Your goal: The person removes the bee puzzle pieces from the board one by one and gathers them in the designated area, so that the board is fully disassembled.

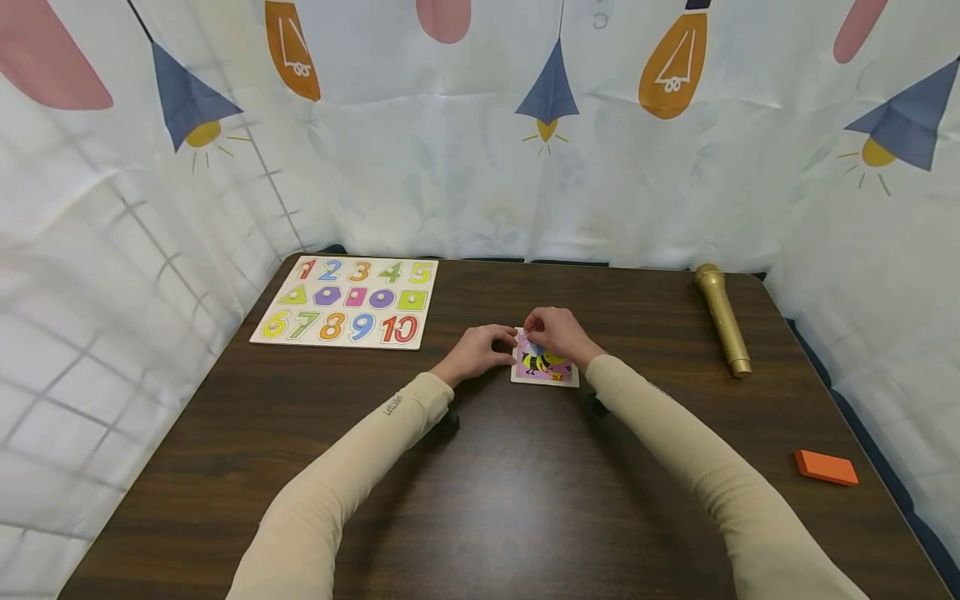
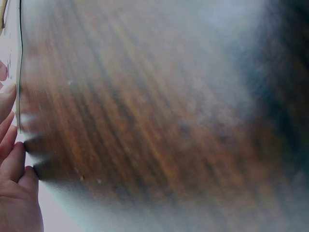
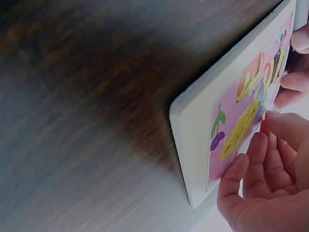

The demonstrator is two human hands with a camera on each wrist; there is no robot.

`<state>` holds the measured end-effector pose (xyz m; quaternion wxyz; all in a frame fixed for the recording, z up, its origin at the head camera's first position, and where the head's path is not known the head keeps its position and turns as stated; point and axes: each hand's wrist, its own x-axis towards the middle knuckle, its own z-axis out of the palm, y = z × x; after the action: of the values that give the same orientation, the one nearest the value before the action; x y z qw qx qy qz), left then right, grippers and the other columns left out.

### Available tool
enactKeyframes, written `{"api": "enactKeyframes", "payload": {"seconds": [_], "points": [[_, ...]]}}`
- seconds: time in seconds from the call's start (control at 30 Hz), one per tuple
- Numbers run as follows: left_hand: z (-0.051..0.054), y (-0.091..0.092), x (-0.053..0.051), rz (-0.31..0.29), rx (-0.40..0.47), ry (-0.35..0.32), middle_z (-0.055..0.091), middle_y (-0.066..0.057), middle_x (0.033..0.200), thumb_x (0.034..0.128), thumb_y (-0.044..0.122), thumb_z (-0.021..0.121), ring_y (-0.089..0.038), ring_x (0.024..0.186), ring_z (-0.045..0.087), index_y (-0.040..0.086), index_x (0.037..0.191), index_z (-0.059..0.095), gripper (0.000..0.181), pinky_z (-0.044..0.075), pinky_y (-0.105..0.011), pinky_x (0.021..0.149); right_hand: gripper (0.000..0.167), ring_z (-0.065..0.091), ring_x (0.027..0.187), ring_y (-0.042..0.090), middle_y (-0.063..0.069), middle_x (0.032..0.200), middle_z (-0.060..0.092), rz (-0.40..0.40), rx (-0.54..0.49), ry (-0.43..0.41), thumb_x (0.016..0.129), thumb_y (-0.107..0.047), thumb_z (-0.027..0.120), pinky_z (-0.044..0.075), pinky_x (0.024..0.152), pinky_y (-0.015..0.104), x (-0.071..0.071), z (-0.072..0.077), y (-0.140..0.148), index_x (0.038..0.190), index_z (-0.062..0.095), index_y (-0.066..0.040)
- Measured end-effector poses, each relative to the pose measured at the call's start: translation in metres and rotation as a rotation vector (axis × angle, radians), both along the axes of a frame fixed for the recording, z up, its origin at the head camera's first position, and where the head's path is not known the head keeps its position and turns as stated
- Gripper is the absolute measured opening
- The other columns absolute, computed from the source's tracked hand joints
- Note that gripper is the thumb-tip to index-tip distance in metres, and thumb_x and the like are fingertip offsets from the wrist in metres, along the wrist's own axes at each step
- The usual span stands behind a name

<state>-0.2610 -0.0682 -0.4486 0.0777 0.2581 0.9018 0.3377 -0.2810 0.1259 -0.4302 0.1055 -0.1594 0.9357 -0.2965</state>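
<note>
The small, nearly square board with a pale border and a pink picture of a yellow-and-black bee (image 1: 544,367) lies flat on the dark brown wood-grain desk (image 1: 525,483), between the two hands. The right hand (image 1: 561,335) is the nearer for work on the picture: it reaches in from the right over the far part, its fingertips towards the far-left corner. The left hand (image 1: 477,350) is at the left edge, thumb and fingers apart in a loose, relaxed grip, seemingly steadying the border.

The right grip has curled fingers, with thumb and fingertip meeting at the picture's surface; whether they pinch a loose piece, I cannot tell. The board shows no marked long axis; its near edge runs roughly across the person's front. From the right grip, most of the visible picture lies towards the person, so access looks easiest from that side.
</note>
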Motion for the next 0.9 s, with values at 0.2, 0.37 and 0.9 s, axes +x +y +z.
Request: {"api": "enactKeyframes", "payload": {"seconds": [0.2,0.37,0.9], "points": [[0.0004,0.0001,0.0003,-0.005,-0.007,0.012,0.061,-0.008,0.133,0.0855,0.015,0.077,-0.022,0.127,0.053,0.003,0.111,0.072,0.029,0.039,-0.037,0.108,0.016,0.059,0.093,0.024,0.01,0.104,0.066,-0.001,-0.005,-0.003,0.093,-0.013,0.067,0.053,0.09,0.037,0.002,0.0018,-0.0002,0.106,0.067,-0.005],[0.0003,0.0002,0.0002,-0.001,-0.01,0.005,0.061,-0.008,0.133,0.0856,0.015,0.077,-0.022,0.127,0.053,0.004,0.112,0.072,0.029,0.039,-0.037,0.109,0.018,0.06,0.095,0.024,0.01,0.106,0.066,-0.007,-0.013,-0.007,0.093,-0.013,0.068,0.052,0.091,0.036,0.003,0.0021,0.0004,0.109,0.068,-0.005],[0.0009,0.0004,0.0008,0.005,-0.002,-0.007,0.061,-0.008,0.133,0.0854,0.015,0.077,-0.022,0.128,0.053,0.005,0.111,0.072,0.028,0.038,-0.037,0.109,0.014,0.059,0.091,0.024,0.01,0.101,0.067,-0.016,0.022,0.034,0.093,-0.013,0.067,0.053,0.089,0.037,-0.0036,-0.0008,-0.0062,0.104,0.068,-0.005]]}}
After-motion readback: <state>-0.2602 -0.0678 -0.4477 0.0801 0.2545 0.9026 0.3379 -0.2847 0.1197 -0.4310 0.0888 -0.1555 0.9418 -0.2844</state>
